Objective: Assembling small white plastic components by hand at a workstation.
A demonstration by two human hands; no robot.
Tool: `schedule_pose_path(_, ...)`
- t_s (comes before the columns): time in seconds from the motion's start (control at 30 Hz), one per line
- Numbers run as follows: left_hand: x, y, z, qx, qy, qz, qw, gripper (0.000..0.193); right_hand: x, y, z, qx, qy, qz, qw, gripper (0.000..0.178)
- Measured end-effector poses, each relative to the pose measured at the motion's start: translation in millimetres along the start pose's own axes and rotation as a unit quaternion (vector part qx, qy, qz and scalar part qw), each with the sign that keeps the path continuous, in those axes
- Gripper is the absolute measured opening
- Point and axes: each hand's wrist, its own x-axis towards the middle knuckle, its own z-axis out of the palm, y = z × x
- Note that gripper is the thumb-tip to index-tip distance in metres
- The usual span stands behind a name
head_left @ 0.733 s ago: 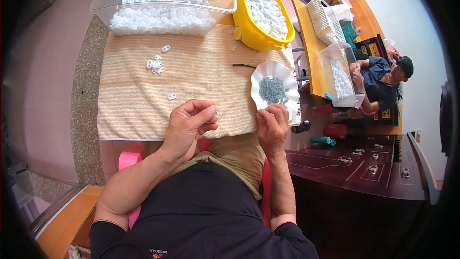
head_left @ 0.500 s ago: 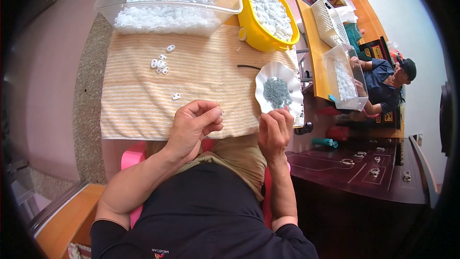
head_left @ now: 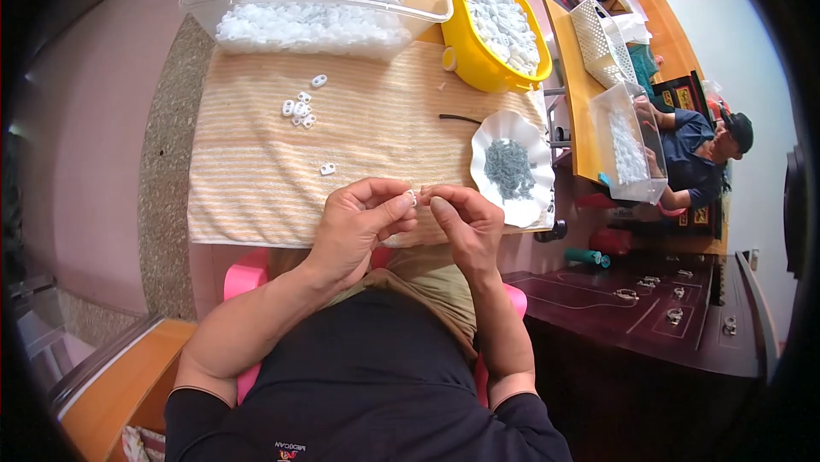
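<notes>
Left hand: grip pinches small white piece, at 2 o'clock of this hand | Right hand: just beside the piece; whether its grip is pressed together, I cannot tell | From the piece: wavy plate with grey bits toward 2 o'clock, loose white pieces toward 10

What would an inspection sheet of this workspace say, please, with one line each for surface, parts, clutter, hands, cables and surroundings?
Surface: striped cloth, lightly creased.
Parts: white pieces heaped in a clear bin and a yellow tub; grey bits in a wavy-edged white dish; several loose white pieces on the cloth.
Clutter: thin dark strip by the dish, kind unclear.
Hands: left hand pinches a small white piece; right hand is beside it, hold unclear.
Cables: nothing seen for certain.
Surroundings: another person at a side table, right.
</notes>
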Motion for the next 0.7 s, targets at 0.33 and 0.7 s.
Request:
schedule_pose_path(0.33, 1, -2, -3, 0.016, -0.016, -0.011, 1.0, 0.017, 7, 3, 9, 0.124, -0.016, 0.024, 0.992, 0.009)
schedule_pose_path(0.7, 0, 0, -1, 0.008, -0.008, -0.014, 1.0, 0.016, 4, 7, 10, 0.113, -0.038, 0.002, 0.993, 0.009)
